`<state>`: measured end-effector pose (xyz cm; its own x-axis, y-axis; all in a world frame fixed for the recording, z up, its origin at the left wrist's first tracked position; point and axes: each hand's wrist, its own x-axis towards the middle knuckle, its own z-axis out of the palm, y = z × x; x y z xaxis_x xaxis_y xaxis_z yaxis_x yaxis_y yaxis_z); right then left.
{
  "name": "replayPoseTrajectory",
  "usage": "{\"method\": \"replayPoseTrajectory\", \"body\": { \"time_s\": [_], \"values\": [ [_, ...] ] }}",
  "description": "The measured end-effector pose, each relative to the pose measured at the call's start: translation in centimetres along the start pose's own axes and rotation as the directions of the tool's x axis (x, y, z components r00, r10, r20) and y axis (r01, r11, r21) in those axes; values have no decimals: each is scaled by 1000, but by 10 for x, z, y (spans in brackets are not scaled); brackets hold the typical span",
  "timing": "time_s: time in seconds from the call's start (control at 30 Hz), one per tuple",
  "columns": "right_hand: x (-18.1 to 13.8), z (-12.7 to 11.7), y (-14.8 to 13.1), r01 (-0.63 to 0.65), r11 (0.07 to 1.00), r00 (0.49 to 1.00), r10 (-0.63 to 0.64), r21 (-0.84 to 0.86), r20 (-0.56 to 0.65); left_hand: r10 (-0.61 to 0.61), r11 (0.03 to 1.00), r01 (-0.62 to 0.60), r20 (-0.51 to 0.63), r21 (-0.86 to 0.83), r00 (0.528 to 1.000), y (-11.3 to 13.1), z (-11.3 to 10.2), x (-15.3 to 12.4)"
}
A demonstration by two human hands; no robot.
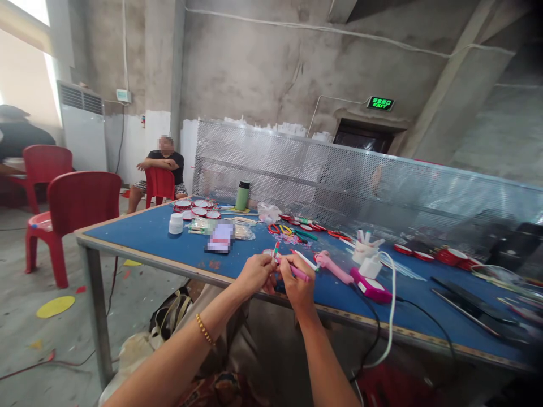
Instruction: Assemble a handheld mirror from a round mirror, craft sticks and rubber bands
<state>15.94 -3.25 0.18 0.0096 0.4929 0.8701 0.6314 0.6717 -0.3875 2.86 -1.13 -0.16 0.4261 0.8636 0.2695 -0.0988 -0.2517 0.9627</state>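
My right hand [299, 284] grips a pink pen [300, 273], held like a writing tool with its front end close to my left hand. My left hand [258, 273] is closed in a pinch at the table's front edge. A short stick with a green, red and white end [276, 249] rises from its fingertips; the rest is covered by the fingers. Just beyond my right hand lie a white marker-like stick [306, 260] and a pink hot glue gun [335, 267]. Red- and yellow-handled scissors [280, 229] lie farther back.
A blue-topped table [139, 240] holds a white bottle [176, 224], a phone [220, 237], a green flask [242, 196], red-rimmed discs [199, 212] and a magenta box [371, 286]. Cables hang over the front edge at right. A perforated metal panel [275, 161] stands behind; a person sits beyond the table.
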Motion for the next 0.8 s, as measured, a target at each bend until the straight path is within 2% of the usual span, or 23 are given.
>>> {"method": "replayPoseTrajectory", "body": {
  "time_s": [0.13, 0.3, 0.8],
  "values": [
    [0, -1, -2, -10, 1000, 1000, 11, 8, -18, -1, 1000, 1, -1, -8, 1000, 1, 0, -1],
    [-2, -1, -4, -105, 987, 985, 120, 119, -125, 4, 1000, -4, -10, -22, 1000, 0, 0, -1],
    [-2, -1, -1, -20, 999, 999, 21, 26, -27, 22, 1000, -22, -9, 3, 1000, 1, 0, -2]
  ]
}}
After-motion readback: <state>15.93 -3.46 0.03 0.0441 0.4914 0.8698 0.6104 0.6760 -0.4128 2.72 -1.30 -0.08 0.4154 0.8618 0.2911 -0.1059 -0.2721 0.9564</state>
